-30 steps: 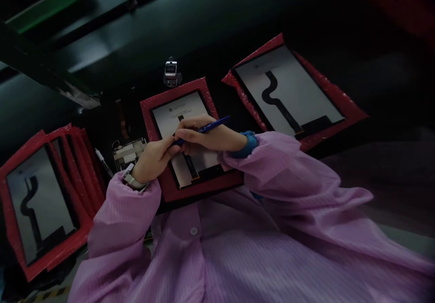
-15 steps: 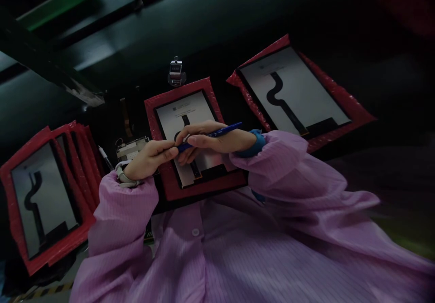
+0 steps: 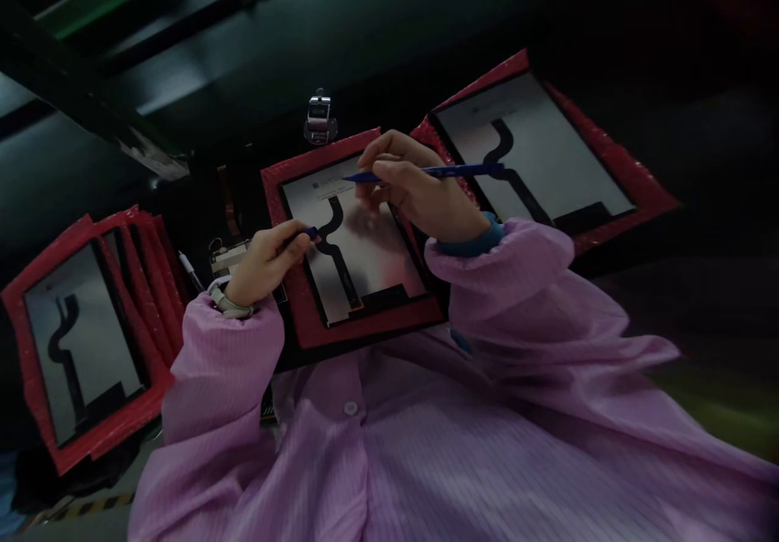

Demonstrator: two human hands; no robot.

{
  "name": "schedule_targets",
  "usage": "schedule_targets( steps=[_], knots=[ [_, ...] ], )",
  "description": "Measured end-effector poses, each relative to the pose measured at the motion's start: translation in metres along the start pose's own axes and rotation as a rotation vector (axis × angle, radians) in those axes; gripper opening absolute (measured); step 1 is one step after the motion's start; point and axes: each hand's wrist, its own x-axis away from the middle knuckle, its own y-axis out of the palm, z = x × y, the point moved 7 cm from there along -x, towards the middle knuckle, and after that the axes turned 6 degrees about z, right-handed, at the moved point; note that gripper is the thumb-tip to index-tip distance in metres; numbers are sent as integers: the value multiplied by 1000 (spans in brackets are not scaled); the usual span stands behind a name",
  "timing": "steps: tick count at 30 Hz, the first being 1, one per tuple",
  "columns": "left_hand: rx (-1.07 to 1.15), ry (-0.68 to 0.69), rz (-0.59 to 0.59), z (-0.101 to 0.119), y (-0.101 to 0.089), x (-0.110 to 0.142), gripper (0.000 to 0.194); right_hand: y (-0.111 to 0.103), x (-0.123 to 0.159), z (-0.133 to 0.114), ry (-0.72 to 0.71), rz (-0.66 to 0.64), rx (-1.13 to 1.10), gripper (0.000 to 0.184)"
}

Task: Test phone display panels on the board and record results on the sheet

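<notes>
A blue pen [image 3: 450, 171] lies in my right hand [image 3: 417, 189], pinched between thumb and fingers, its tip pointing left over the upper part of the middle display panel [image 3: 377, 242]. My left hand [image 3: 266, 262] is closed on a small blue pen cap [image 3: 312, 233] beside the panel's left edge. The panel shows its pale back, with small print near the top and a curved black flex cable [image 3: 333, 254] down the left side. Under it lies a red bubble-wrap bag [image 3: 365, 331].
Another panel [image 3: 565, 144] lies on red wrap to the right. Several red bags [image 3: 146, 282] are fanned at the left, with a panel [image 3: 85, 347] on top. A metal tally counter [image 3: 320, 116] stands behind the middle panel. A white pen [image 3: 191, 271] lies near my left wrist.
The pen has come apart from its cap. My right hand has moved up and right with the pen, while my left hand stays near the panel's left edge with the cap.
</notes>
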Motion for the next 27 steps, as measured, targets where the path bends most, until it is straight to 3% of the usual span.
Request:
schedule_targets(
  steps=[3, 6, 10, 13, 17, 27],
  knots=[
    [-137, 34, -42, -1, 8, -1, 35, 0, 10, -11, -80, 51, 123, 17],
    [-208, 59, -68, -3, 12, -2, 31, 2, 39, -19, -135, 96, 306, 11],
    [-276, 94, -71, -2, 16, -4, 28, 11, 85, 6, -41, 117, 341, 10],
    [-321, 121, -63, 0, 18, -5, 25, 11, 104, 30, -38, 223, 390, 20],
    [-345, 143, -56, 2, 19, -5, 26, 12, 108, 43, -93, 251, 498, 35],
    [-364, 142, -61, 0, 18, -6, 27, 16, 101, 41, -194, 201, 562, 36]
  ],
)
